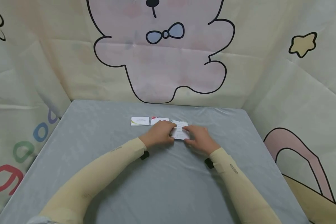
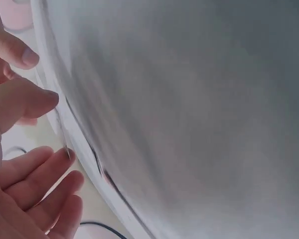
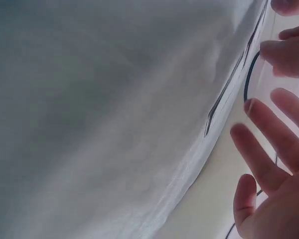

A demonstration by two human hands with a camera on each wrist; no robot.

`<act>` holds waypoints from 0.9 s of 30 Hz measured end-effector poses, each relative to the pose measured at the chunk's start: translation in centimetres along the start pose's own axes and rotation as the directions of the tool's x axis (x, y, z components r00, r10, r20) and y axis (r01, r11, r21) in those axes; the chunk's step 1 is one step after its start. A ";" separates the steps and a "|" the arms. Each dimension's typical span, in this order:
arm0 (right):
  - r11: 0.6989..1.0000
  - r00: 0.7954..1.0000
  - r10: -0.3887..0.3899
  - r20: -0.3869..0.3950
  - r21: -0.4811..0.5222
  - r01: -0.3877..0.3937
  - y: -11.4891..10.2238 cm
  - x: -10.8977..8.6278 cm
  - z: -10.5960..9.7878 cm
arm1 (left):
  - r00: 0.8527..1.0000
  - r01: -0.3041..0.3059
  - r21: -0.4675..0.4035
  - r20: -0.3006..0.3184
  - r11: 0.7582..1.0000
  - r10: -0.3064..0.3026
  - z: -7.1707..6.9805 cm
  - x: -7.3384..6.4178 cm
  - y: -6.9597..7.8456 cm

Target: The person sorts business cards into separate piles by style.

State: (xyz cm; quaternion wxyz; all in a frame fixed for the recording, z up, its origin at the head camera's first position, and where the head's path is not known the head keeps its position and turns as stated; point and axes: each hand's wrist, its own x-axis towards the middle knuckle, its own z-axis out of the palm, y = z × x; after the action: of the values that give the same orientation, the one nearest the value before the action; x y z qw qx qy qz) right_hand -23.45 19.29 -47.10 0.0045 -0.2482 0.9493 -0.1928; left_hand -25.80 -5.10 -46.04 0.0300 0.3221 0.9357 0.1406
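Observation:
A white card with small printed text is between my two hands, over the far middle of the table. Its left end is held by my left hand, thumb at the near corner and fingers at the far one. My right hand grips the right end in a similar way. In the left wrist view, a thin edge shows between the thumb and a fingertip of my left hand. The remaining fingers of my right hand are spread in the right wrist view; the card is hard to make out there.
A white card with a yellow-green curve lies at the left of a row. Beside it is a card with red decoration, partly behind my left hand. Another white card lies just beyond the held one. Grey cloth covers the table.

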 end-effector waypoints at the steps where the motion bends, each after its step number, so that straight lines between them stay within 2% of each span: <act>1: 1.000 1.000 0.015 0.006 0.001 -0.016 0.3 0.7 -0.1 | 1.000 0.016 -0.005 0.003 1.000 -0.016 -0.2 0.5 -0.3; 4: 0.998 0.998 0.053 0.021 0.025 -0.054 1.0 2.4 -0.4 | 0.999 0.050 -0.016 0.012 0.999 -0.050 -0.7 2.2 -1.1; 8: 0.993 0.995 0.099 0.028 0.067 -0.100 1.8 4.0 -0.7 | 0.998 0.058 -0.006 0.035 0.998 -0.058 -0.9 4.1 -1.8; 11: 0.987 0.991 0.130 0.032 0.096 -0.132 2.2 4.8 -0.4 | 0.996 0.066 0.001 0.053 0.998 -0.066 -0.7 4.9 -2.3; 19: 0.973 0.983 0.181 0.041 0.139 -0.185 2.4 5.4 0.1 | 0.994 0.083 -0.011 0.075 0.996 -0.082 -0.3 5.1 -3.0; 27: 0.979 0.982 0.181 0.056 0.090 -0.186 2.5 5.2 0.1 | 0.993 0.079 -0.008 0.085 0.997 -0.078 -0.1 5.1 -3.0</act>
State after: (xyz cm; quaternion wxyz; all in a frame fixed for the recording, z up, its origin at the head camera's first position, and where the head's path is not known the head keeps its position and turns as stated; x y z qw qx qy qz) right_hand -29.19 18.73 -47.68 0.0565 -0.1636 0.9576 -0.2303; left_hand -31.65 -4.24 -46.62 0.0768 0.2907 0.9447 0.1307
